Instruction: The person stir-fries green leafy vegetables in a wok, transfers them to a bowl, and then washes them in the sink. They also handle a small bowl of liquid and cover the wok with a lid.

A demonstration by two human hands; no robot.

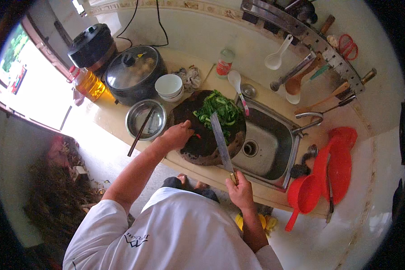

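Note:
My right hand [240, 190] is closed on the handle of a cleaver [221, 141], whose blade reaches over a round dark chopping board [202, 153]. A pile of leafy greens [219, 109] lies on the far right part of the board, beside the blade's tip. My left hand [180, 135] is above the board's left side, fingers bent together. Whether something small is pinched in them is hidden. A small red piece [197, 136], perhaps chili, shows just right of its fingertips.
Left of the board, chopsticks [141, 131] rest across a metal bowl [131, 116], near stacked white bowls [168, 86] and a lidded electric pot [135, 72]. A sink [273, 145] adjoins on the right, with a white spoon [238, 86] at its corner. Red plastic dippers [303, 194] lie farther right.

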